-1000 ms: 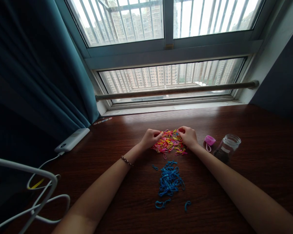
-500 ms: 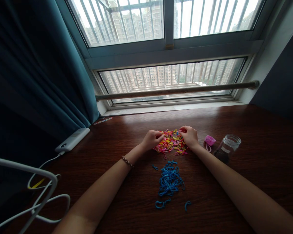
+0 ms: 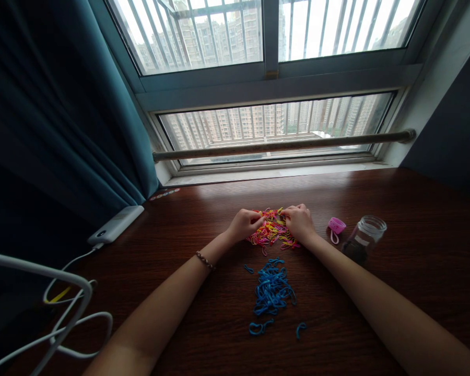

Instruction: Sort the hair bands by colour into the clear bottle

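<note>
At the left of the frame a blue curtain hangs in folds, with white cables looping below it and a white device lying on the brown tabletop. Toward the centre, the person's left forearm wears a braided bracelet; the left hand is at the left edge of a pile of red, pink, orange and yellow bands, its fingers curled with thumb near forefinger, though whether they pinch a band cannot be told. Nearer the lower centre lies a heap of blue bands, with a few loose blue ones around it. At the mixed pile's upper right, the right hand bends its fingers down to the bands; whether the tips meet on one is too small to tell. Farther right sit a pink looped cap and, beside it, an uncapped glass jar.
</note>
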Motion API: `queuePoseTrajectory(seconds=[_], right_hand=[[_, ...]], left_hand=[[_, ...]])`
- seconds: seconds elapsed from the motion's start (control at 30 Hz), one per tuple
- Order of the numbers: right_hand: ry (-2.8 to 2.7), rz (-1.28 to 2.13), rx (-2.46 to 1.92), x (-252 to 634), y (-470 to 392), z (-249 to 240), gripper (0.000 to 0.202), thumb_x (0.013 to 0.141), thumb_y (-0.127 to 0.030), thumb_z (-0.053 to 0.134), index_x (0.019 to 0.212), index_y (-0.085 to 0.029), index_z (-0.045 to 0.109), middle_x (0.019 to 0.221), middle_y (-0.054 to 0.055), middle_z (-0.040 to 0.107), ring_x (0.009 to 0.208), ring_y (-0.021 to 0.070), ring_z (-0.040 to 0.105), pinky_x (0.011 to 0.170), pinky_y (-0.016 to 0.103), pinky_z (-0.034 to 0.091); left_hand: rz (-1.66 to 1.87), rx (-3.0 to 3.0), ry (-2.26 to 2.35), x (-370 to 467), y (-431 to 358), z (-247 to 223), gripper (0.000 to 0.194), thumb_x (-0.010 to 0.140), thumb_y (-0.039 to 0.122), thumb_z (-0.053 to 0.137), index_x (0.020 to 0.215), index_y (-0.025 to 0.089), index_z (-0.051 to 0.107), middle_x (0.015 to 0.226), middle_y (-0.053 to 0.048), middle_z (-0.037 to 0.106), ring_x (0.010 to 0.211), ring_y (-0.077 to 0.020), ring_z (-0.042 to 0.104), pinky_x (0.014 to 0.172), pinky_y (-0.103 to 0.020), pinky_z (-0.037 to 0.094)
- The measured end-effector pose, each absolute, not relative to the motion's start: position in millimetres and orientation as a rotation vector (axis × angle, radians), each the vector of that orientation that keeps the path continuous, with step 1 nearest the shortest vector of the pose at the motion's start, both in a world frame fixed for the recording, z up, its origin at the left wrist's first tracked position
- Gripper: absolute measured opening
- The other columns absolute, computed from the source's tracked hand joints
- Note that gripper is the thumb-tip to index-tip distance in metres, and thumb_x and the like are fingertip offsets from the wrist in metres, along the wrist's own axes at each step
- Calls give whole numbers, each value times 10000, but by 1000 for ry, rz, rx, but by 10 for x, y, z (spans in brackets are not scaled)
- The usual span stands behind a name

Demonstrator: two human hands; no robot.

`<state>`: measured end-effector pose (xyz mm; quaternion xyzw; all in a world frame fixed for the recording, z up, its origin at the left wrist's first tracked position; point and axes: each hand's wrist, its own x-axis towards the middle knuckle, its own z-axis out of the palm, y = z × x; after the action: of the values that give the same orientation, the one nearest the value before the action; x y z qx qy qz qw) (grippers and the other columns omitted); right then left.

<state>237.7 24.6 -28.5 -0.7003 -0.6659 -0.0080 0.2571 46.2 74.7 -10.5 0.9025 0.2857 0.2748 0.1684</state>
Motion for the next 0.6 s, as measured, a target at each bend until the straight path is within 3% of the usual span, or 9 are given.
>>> queuePoseTrajectory(seconds=[0.13,0.27,0.6], right_hand=[[-1816,26,-1825,2381,273,-294,272,752,-115,461,820,-232,697,855,23,685,870,187,506,775,280,359],[-1682,108,-1748,2395,307,-303,202,739,-188,504,815,-216,688,829,15,689,824,167,572,782,261,402],[-1431,449,-1478,2309,289,-208,177,696,-253,590,836,-159,642,732,32,676,648,134,620,614,228,472]], left_hand=[[796,2557,811,467,739,-93,378,794,272,417,453,130,336,476,50,266,472,-51,254,472,-192,192],[811,2536,815,467,732,-79,362,782,258,427,450,125,370,474,49,279,472,-52,257,469,-193,197],[869,2528,934,460,751,-97,369,793,293,424,464,125,423,455,44,341,464,-58,275,476,-204,198]])
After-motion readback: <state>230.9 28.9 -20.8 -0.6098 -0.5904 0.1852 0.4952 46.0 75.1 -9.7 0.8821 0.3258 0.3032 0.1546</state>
